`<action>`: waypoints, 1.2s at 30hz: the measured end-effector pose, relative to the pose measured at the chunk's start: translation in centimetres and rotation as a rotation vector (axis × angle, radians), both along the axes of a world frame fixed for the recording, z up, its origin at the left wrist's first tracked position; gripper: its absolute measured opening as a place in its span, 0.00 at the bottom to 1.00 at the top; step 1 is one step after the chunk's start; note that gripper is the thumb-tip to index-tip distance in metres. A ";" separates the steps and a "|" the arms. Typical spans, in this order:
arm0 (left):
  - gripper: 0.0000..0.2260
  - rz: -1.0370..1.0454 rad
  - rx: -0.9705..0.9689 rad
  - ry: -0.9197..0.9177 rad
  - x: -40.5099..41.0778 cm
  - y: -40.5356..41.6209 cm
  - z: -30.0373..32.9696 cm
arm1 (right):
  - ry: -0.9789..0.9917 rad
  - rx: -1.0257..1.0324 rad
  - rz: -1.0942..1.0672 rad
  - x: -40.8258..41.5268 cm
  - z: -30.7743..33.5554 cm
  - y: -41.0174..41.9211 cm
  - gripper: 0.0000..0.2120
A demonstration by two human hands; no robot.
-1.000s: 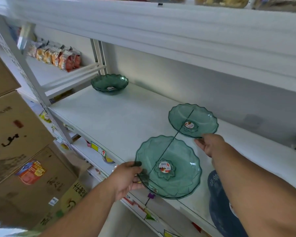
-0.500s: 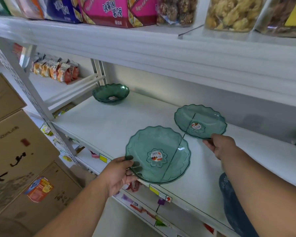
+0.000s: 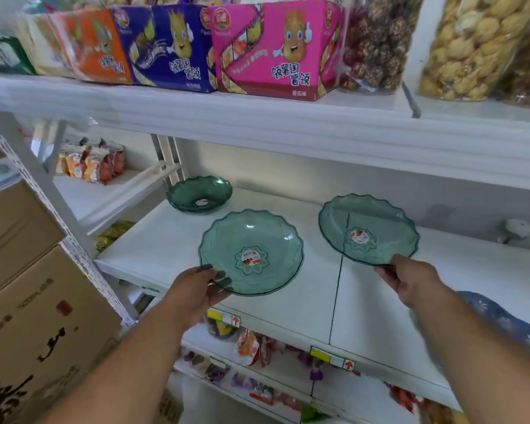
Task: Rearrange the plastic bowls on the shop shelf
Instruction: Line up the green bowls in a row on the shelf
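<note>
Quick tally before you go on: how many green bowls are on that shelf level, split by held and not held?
Green bowls held: 2, one in the left hand (near bowl), one in the right hand (right bowl)
Green bowls not held: 1, the back bowl resting on the shelf
Total: 3

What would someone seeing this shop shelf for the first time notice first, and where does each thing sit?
Two see-through green bowls catch the eye mid-shelf: the left hand grips the near bowl by its rim, and the right hand holds the right bowl by its front edge. A third bowl sits at the shelf's back left. Above, a pink snack box stands out on the upper shelf.
</note>
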State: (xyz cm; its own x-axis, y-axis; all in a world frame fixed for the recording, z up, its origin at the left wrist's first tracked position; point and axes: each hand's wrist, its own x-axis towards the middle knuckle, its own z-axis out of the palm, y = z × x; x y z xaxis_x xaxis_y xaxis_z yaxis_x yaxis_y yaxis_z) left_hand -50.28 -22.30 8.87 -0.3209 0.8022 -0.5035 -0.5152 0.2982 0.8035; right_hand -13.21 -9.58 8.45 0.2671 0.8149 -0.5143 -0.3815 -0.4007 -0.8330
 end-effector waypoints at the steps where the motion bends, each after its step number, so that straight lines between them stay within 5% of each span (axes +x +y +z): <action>1: 0.05 0.004 0.001 -0.003 -0.6 0.1 -0.1 | 0.002 0.005 -0.008 -0.4 0.1 -0.5 0.09; 9: 0.07 -0.002 0.031 -0.035 -2.4 1.6 -1.0 | -0.072 -0.028 -0.051 -2.8 0.7 -3.0 0.03; 36: 0.09 0.024 0.006 -0.023 -1.7 12.4 -1.9 | -0.101 -0.062 -0.072 -3.0 -1.4 1.9 0.05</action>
